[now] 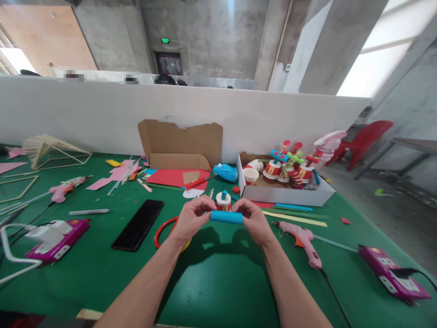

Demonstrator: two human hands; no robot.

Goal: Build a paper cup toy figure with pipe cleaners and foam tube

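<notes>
grey concrete walls (211, 45) are rising behind a long white partition (184, 102), and a green table (99, 282) is stretching out in front of it. both hands are meeting above the table near its middle: the left hand (195, 216) is pinching one end of a blue paper piece (226, 217), and the right hand (254, 218) is pinching the other end, with thumbs and fingers closing on it. the blue paper piece is lying level between them, curving over like a roll, and is hanging above the table while shadows are falling below. just behind it, a small cup (223, 197) is standing upside down, bearing a blue folded spring (224, 194). a red handle (159, 233) is showing beside the left hand, partly hidden by it. farther left, a black phone (138, 225) is lying flat. to the right of the right hand, a pink glue gun (303, 239) is resting near a purple power strip (392, 273). beyond, a white box (287, 196) is holding several cup figures (272, 169), and a brown cardboard piece (182, 141) is leaning against the partition.
</notes>
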